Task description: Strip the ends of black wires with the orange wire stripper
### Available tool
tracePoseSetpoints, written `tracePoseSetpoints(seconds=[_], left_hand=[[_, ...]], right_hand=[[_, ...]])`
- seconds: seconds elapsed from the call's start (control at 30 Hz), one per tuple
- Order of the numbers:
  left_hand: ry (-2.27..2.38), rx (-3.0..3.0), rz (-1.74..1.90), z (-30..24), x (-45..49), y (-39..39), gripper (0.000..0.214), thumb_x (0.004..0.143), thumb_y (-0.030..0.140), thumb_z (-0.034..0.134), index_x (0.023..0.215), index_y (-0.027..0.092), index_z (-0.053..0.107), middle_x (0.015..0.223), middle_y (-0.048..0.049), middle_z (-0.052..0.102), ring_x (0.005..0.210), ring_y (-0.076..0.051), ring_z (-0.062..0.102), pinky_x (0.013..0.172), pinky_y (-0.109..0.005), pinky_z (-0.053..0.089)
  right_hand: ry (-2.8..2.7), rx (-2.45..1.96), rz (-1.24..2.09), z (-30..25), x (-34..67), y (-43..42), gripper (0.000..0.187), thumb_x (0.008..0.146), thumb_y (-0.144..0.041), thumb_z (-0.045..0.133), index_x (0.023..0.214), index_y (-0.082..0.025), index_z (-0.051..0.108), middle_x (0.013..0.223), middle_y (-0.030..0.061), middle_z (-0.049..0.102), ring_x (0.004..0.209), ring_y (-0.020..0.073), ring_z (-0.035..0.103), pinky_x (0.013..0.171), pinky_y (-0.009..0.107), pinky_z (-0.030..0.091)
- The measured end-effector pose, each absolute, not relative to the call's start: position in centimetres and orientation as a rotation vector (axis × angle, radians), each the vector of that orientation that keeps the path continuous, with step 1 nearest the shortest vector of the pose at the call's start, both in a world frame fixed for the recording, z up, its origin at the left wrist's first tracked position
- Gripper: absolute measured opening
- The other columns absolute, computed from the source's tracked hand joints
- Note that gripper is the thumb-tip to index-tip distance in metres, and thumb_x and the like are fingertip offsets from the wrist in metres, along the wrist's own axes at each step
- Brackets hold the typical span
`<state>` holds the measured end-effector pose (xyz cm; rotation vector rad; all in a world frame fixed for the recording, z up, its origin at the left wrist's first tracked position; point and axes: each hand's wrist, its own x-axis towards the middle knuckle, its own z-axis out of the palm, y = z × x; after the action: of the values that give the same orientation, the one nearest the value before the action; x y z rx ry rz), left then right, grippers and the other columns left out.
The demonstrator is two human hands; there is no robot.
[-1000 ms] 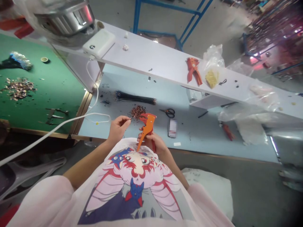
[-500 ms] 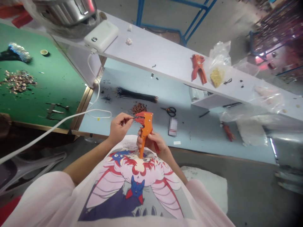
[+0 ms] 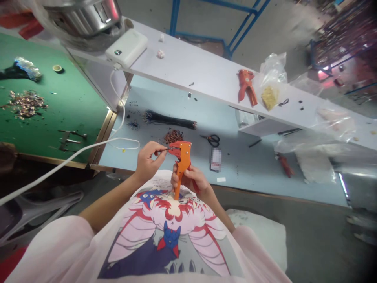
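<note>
My right hand (image 3: 193, 177) is wrapped round the handles of orange and red wire strippers (image 3: 184, 155), held upright close to my shirt. Pinched between the thumb and fingers of my left hand (image 3: 150, 158) is a thin dark wire (image 3: 165, 150), its end at the red jaws of the tool. Whether the jaws are clamped on the wire is too small to tell. Just beyond the tool's head lies a pile of coppery wire scraps (image 3: 173, 136) on the light blue table. Behind that pile rests a long bundle of black wires (image 3: 171, 120).
Black-handled scissors (image 3: 212, 140) and a small labelled item (image 3: 216, 159) lie right of my hands. A second orange tool (image 3: 247, 87) sits on the raised white shelf (image 3: 206, 72). A white power bank (image 3: 127, 48) has a cable (image 3: 73, 155) running across the left side.
Both hands and the tool keep nearly the same place, and the wire stays at the jaws. The whole view has shifted slightly.
</note>
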<state>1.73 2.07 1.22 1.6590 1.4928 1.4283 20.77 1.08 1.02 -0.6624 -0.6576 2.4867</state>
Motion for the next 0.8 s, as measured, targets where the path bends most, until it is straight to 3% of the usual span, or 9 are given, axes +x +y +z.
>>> tracePoseSetpoints(seconds=[0.57, 0.8], left_hand=[[1.52, 1.699, 1.382, 1.6, 1.4, 1.8, 0.006, 0.078, 0.018, 0.056, 0.079, 0.019, 0.062, 0.073, -0.0024, 0.06, 0.066, -0.012, 0.05, 0.064, -0.026, 0.042], [1.56, 1.396, 1.527, 1.2, 1.6, 1.1, 0.006, 0.08, 0.022, 0.055, 0.077, 0.018, 0.059, 0.071, 0.0002, 0.055, 0.062, -0.01, 0.048, 0.057, -0.023, 0.04]], right_hand=[[-0.767, -0.709, 2.484, 1.4, 20.7, 1.0, 0.038, 0.073, -0.034, 0.067, 0.102, -0.015, 0.051, 0.079, 0.0045, 0.059, 0.072, 0.0194, 0.06, 0.067, 0.04, 0.051], [-0.657, -0.707, 2.461, 1.2, 20.4, 0.8, 0.038, 0.072, -0.032, 0.067, 0.102, -0.016, 0.05, 0.08, 0.0031, 0.057, 0.072, 0.0176, 0.058, 0.068, 0.039, 0.052]])
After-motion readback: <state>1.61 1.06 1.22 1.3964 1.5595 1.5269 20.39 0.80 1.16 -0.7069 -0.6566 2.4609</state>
